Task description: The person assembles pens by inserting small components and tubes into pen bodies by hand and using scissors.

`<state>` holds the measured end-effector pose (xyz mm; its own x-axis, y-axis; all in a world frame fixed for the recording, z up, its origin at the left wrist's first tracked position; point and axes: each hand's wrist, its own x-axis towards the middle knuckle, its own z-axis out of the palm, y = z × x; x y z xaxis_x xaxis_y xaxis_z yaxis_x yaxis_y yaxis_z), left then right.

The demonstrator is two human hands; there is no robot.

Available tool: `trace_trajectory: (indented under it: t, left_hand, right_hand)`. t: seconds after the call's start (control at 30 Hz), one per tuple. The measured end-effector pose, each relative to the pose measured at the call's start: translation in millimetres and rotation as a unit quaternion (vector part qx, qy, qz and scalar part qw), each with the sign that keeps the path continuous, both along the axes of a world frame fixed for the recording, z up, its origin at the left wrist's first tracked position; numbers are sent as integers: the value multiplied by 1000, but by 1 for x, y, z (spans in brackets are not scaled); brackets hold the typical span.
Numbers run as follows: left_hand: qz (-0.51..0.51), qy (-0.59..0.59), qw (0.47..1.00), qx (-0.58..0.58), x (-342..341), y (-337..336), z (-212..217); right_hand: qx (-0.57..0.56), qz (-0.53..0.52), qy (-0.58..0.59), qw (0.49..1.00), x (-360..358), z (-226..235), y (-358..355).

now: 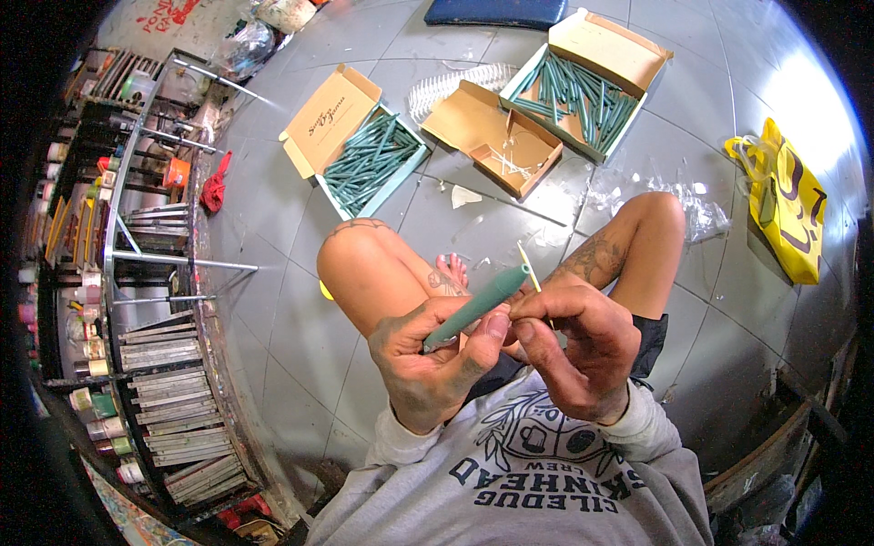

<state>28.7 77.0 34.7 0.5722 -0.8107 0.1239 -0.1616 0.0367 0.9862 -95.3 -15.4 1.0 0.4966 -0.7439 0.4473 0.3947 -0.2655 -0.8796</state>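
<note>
Between the thumb and fingers of my left hand (428, 359) lies a teal-green tube (482, 307), tilted up to the right with a small hole at its upper end. My right hand (578, 341) is closed in a pinch on a thin pale-yellow stick (529, 265), which rises just beside the tube's upper end. The two hands meet at the fingertips, above my crossed legs. What else the right fingers may hold is hidden.
Ahead stand an open box (320, 121) and another open box (608, 47), both with many green tubes. A small brown carton (522, 162) holds thin white sticks. A yellow bag (794, 205) lies right, crumpled clear plastic (696, 209) nearer. Metal shelving (114, 273) lines the left.
</note>
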Motion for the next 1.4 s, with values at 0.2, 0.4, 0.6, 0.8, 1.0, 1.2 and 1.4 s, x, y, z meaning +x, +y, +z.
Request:
trace_trajectory:
  t: [0.2, 0.4, 0.6, 0.8, 1.0, 1.2, 1.4]
  left_hand:
    - [9, 88, 996, 18, -5, -3, 8]
    - [26, 164, 986, 9, -11, -8, 12]
    - [-25, 146, 988, -35, -5, -3, 4]
    - [-8, 0, 1000, 17, -2, 3, 8]
    - [21, -34, 999, 19, -7, 2, 8]
    - [32, 29, 999, -6, -9, 0, 6]
    - [39, 154, 987, -10, -11, -5, 9]
  right_hand:
    - [91, 62, -26, 994, -3, -2, 2]
    - [205, 127, -41, 970, -5, 1, 5]
    - [231, 134, -55, 962, -4, 1, 7]
    - [180, 93, -17, 979, -5, 3, 5]
    - [1, -10, 3, 1000, 1, -4, 3]
    - [-22, -29, -1, 999, 3, 0, 5]
    - [123, 46, -33, 991, 1, -4, 9]
